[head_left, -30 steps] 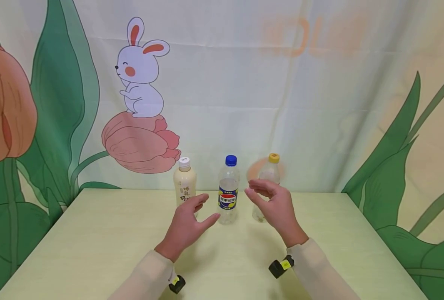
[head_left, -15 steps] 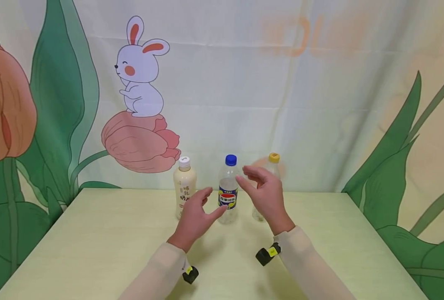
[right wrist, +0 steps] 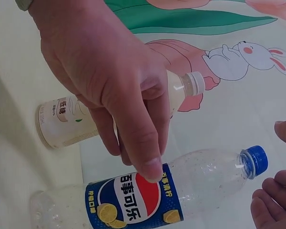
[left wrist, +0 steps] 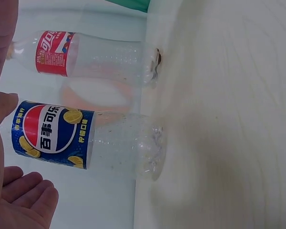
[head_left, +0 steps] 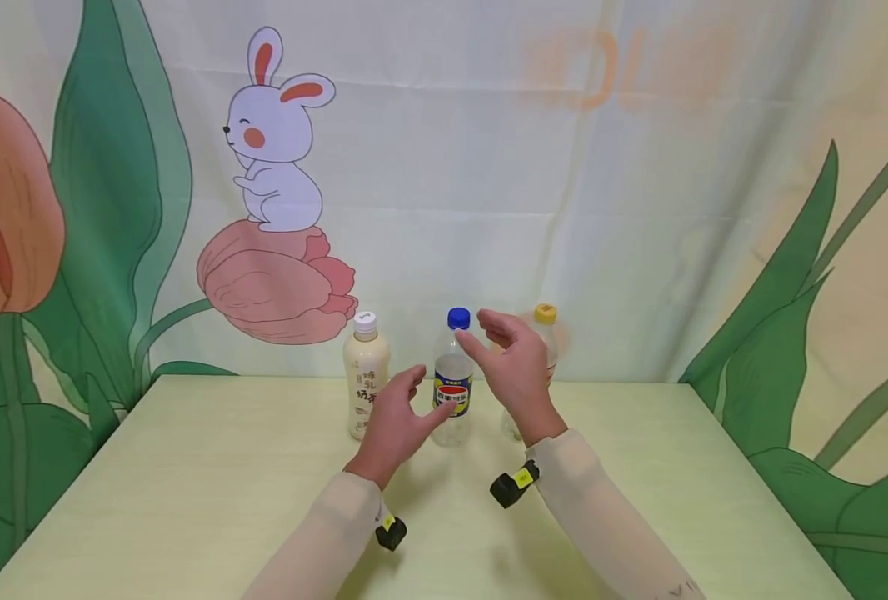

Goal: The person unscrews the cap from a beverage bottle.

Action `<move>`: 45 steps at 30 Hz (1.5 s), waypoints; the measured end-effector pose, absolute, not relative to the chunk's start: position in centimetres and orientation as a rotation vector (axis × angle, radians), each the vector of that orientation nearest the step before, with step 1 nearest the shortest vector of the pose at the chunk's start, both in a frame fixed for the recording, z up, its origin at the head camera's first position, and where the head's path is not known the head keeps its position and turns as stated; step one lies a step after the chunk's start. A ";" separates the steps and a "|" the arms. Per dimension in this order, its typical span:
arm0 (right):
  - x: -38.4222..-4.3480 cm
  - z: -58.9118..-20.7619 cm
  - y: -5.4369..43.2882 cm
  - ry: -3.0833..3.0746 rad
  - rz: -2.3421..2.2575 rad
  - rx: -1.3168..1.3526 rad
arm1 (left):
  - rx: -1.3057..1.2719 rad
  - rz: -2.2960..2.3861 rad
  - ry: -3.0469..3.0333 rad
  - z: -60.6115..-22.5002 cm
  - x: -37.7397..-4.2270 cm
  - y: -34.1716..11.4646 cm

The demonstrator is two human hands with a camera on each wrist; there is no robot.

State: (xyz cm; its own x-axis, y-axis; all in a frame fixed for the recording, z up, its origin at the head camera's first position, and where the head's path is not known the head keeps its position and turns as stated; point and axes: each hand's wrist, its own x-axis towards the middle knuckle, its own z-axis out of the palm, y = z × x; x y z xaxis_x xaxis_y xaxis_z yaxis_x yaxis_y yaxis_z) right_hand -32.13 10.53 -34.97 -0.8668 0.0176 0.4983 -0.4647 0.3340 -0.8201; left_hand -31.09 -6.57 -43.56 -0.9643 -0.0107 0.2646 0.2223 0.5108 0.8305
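Observation:
A clear Pepsi bottle point(head_left: 452, 387) with a blue cap point(head_left: 458, 318) stands upright in the middle of the table. My left hand point(head_left: 393, 427) is at its lower left, thumb and fingers spread apart around the label's height. Whether the thumb touches the label cannot be told. Up by the cap, my right hand point(head_left: 517, 372) has its fingers and thumb gently bent with a gap between them, and it grips nothing. A cream milk tea bottle point(head_left: 364, 367) with a white cap stands behind my left hand. Partly hidden behind my right hand is a red-labelled cola bottle point(left wrist: 56, 53) with a yellow cap point(head_left: 545, 314).
The bottles stand in a row near the back of the pale table point(head_left: 212, 492). Right behind them hangs a printed cloth point(head_left: 429, 208) with a rabbit and tulips. A small black camera sits on each wrist.
Both hands have come in towards the Pepsi bottle: the left moved right and slightly forward, the right moved left and up towards the cap. The bottles stay in place.

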 end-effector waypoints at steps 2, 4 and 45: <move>-32.3 -34.9 10.3 -2.200 1.553 0.380 | -0.178 -1.441 -2.519 -43.5 -31.3 -6.5; -32.5 -34.8 10.2 -2.211 1.548 0.373 | -0.189 -1.435 -2.519 -43.5 -31.5 -6.5; -35.3 -34.6 8.4 -2.238 1.564 0.260 | -0.161 -1.692 -2.505 -44.7 -34.8 -4.7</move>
